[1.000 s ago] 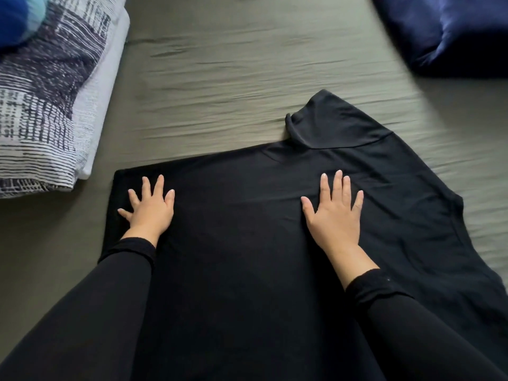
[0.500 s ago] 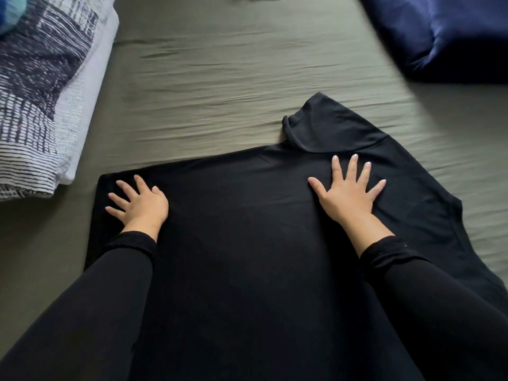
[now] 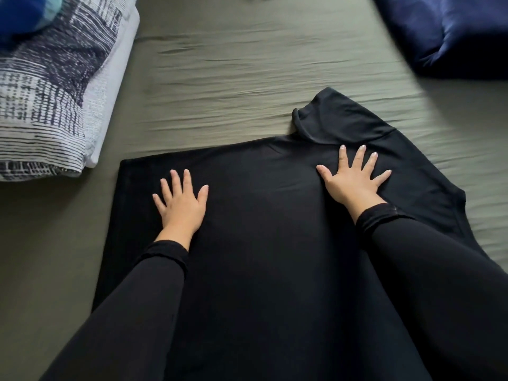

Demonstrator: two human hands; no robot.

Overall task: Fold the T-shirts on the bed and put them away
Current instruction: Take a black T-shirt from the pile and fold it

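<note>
Here, the black T-shirt [image 3: 261,229] is laid flat on the olive-sheeted bed [image 3: 233,78] and is pressed by the left hand [image 3: 181,207] and right hand [image 3: 353,180], each grip wide, fingers spread, nothing held.

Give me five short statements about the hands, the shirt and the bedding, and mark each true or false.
1. Both hands lie flat with spread fingers on the black T-shirt. True.
2. The left hand pinches a sleeve. False: it presses the cloth with straight fingers.
3. The right hand rests just below the collar. True.
4. The bed sheet is white. False: it is olive green.
5. A dark blue pillow lies at the far right. True.
</note>
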